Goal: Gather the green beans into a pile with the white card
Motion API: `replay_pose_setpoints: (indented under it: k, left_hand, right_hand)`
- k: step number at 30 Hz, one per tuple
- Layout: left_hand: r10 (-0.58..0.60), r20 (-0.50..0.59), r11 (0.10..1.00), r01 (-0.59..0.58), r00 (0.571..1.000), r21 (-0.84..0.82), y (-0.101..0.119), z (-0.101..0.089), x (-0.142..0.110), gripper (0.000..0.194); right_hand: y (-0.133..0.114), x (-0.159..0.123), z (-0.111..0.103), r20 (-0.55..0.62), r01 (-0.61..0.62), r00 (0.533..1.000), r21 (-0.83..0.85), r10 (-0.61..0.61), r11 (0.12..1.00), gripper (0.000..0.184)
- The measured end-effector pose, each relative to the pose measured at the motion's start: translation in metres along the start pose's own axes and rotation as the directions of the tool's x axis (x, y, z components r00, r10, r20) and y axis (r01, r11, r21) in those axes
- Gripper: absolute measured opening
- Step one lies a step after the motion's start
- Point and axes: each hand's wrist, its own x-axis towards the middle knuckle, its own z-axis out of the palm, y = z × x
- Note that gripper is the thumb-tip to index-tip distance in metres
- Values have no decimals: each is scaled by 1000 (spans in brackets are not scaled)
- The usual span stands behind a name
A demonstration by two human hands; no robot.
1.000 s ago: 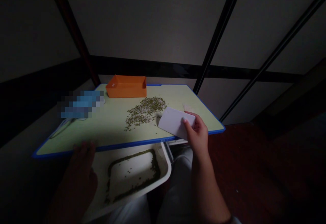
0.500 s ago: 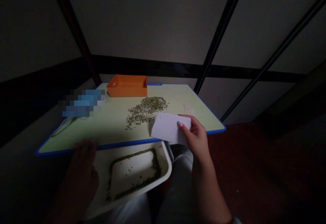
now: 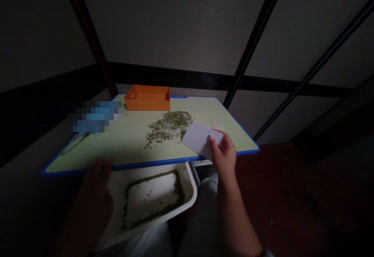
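Observation:
My right hand (image 3: 224, 154) grips a white plastic scraper (image 3: 200, 138), thumb on top, tilted above the near part of the light-green table (image 3: 102, 152). Just beyond the scraper's left corner spreads a loose pile of small green beans mixed with pale grains (image 3: 169, 124). My left hand (image 3: 96, 194) lies in shadow at the near left, its fingers stretched over the table's blue edge and its thumb beside a white tub (image 3: 191, 194). Below the table edge, the tub holds green beans gathered mostly around the border of its floor.
An orange open box (image 3: 147, 104) stands at the table's back left. Left of it lies a blurred-out blue item (image 3: 97, 117) with a white cord. A small patch of pale grains (image 3: 217, 124) sits on the right side. A panelled wall rises behind the table.
My right hand has turned the scraper and shifted it slightly right and away from me, its left corner now nearer the pile. My left hand stays in place.

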Motion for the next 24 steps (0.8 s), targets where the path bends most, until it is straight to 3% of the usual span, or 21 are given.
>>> replay_pose_setpoints:
  k: [4,8,13,24]
  left_hand:
    - [-1,14,1000,1,1000,6,2,-1,1,61]
    - [-8,72,1000,7,997,17,6,-5,2,61]
    - [15,20,999,-15,1000,31,6,-4,1,63]
    - [7,67,999,-10,998,51,6,-7,3,61]
  right_hand:
    - [2,0,2,-53,2,999,18,-1,1000,26]
    - [0,-1,4,-3,8,1000,31,-8,999,27]
    - [-2,-1,5,-6,7,1000,16,-6,1000,25]
    - [-5,-5,8,22,23,999,-10,-23,1000,25]
